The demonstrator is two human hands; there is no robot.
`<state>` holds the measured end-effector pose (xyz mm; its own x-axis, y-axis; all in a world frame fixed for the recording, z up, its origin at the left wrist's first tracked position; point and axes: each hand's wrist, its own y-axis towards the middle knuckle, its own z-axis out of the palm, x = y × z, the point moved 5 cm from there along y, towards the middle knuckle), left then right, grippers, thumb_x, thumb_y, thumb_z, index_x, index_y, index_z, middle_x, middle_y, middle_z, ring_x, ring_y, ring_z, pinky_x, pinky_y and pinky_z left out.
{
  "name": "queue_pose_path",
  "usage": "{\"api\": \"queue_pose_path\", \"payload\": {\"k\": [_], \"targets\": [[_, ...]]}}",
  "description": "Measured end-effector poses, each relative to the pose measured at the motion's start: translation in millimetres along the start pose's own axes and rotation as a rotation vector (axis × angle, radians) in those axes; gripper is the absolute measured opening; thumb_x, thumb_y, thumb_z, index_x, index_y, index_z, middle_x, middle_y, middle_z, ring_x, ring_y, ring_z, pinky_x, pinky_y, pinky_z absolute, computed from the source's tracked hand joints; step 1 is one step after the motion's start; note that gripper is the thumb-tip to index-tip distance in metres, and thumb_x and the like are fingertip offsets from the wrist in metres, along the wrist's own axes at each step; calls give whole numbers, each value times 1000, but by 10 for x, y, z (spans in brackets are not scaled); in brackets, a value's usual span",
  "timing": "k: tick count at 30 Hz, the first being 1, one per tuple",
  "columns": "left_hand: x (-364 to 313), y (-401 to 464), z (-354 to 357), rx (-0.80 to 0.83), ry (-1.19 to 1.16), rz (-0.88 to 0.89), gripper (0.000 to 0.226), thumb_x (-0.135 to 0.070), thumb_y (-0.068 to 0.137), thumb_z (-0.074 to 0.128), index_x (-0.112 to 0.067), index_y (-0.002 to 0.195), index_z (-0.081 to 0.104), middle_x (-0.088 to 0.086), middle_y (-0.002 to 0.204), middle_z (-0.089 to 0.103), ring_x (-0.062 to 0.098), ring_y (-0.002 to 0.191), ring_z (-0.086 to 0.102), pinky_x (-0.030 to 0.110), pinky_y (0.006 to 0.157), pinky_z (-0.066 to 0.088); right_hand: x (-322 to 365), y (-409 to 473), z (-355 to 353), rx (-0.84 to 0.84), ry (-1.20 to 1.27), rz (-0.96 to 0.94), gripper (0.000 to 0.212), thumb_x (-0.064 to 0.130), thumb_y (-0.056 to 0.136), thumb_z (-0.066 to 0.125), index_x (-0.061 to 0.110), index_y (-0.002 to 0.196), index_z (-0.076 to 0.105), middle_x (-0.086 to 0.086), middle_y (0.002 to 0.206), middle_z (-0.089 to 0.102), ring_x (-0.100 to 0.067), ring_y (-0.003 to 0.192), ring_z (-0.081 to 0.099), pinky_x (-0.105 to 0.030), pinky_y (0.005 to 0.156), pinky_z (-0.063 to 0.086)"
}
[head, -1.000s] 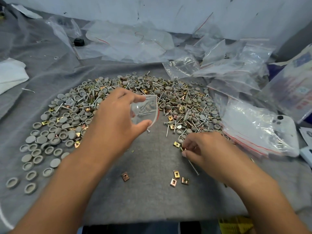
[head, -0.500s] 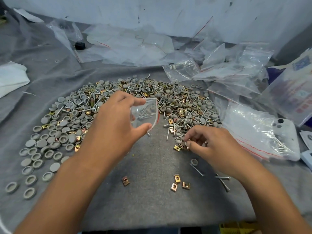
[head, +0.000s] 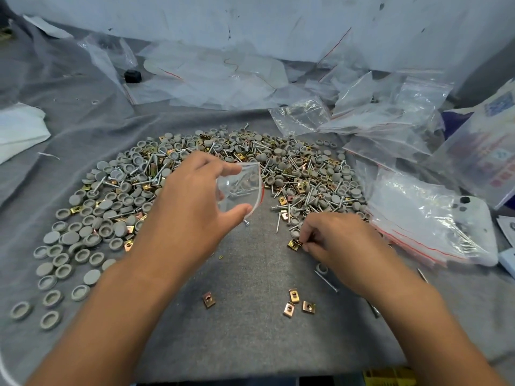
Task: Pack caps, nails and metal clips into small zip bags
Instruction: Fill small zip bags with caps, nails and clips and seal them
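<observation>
My left hand [head: 192, 201] holds a small clear zip bag [head: 242, 188] with a red seal line between thumb and fingers, its mouth to the right, above the cloth. Nails show inside the bag. My right hand [head: 334, 240] rests on the cloth below and to the right of the bag, its fingertips pinching a gold metal clip [head: 294, 244] at the near edge of the pile. The pile of grey caps, nails and gold clips [head: 306, 174] spreads in an arc across the grey cloth. Three loose clips [head: 298, 302] and one more clip [head: 208, 299] lie nearer me.
Packed zip bags [head: 429, 215] lie stacked at the right. More clear bags [head: 384, 112] and plastic sheets [head: 211, 76] lie behind the pile. A white cloth [head: 19, 129] lies at the far left. A loose nail [head: 326, 281] lies by my right wrist.
My right hand has moved up and right from the loose nails to the pile's near edge and now pinches a clip. My left hand still holds the bag in the same place.
</observation>
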<state>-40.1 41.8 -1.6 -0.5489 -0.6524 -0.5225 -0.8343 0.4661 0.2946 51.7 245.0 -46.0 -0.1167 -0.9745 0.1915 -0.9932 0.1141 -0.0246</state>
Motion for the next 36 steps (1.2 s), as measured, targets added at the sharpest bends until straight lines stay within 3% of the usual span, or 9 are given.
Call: {"api": "queue_pose_path", "payload": {"k": [3,6,9,13,23,27,29,33,36], "targets": [[3,4,4,-1,-8,1,64,-49,72,75,-32,131,58,-20,112,44,2,85,51,17,83,37,-43,-17,-48,-60,58,14,19,27,93,71,39,90,57,27,77,57,8,72,53,-15,61,42],[2,2,9,-5,-18,17,62,-50,72,74,-33,130,58,-22,110,44,-4,80,51,9,70,35,-105,-27,-179,-192,300,57,20,17,92,72,35,90,63,21,81,68,3,80,64,-19,72,52],[-2,-8,28,-8,-24,38,60,-48,74,78,-33,129,60,-21,109,45,-4,79,52,14,74,39,-5,-7,-349,-324,578,21,16,20,92,74,34,94,64,17,88,73,1,87,67,-12,74,50],[-31,-22,70,2,-22,47,59,-49,73,78,-35,127,59,-23,107,44,-8,78,50,13,72,38,355,90,-473,-417,927,-118,15,19,93,73,27,98,62,10,94,75,-9,91,73,-20,78,55],[-25,-14,90,16,-22,46,53,-51,74,74,-34,122,61,-23,106,44,-7,79,51,17,72,40,723,290,-380,-435,678,-283,22,10,87,78,17,109,75,12,97,76,4,93,70,-7,79,49],[-7,-10,66,10,-22,41,59,-50,73,76,-34,127,61,-22,108,45,-7,79,50,20,75,40,502,178,-506,-511,683,-219,12,14,85,80,19,96,75,16,86,74,-1,81,69,-7,70,47],[-4,-17,50,7,-28,41,59,-49,74,76,-34,128,60,-22,109,44,-8,78,50,21,76,41,281,121,-501,-416,582,-106,12,20,84,82,26,91,73,19,78,70,0,78,66,-6,66,45],[-9,-21,53,11,-18,40,59,-49,75,76,-35,130,59,-23,109,43,-9,80,50,18,77,38,-14,8,-141,110,257,127,22,42,81,82,33,99,72,23,81,68,8,77,61,-8,65,44],[-20,-19,69,18,-25,41,60,-51,74,75,-36,129,58,-23,110,44,-10,79,49,12,71,36,60,11,-26,169,162,110,26,48,81,81,37,101,68,21,89,60,3,79,58,-22,73,51]]}}
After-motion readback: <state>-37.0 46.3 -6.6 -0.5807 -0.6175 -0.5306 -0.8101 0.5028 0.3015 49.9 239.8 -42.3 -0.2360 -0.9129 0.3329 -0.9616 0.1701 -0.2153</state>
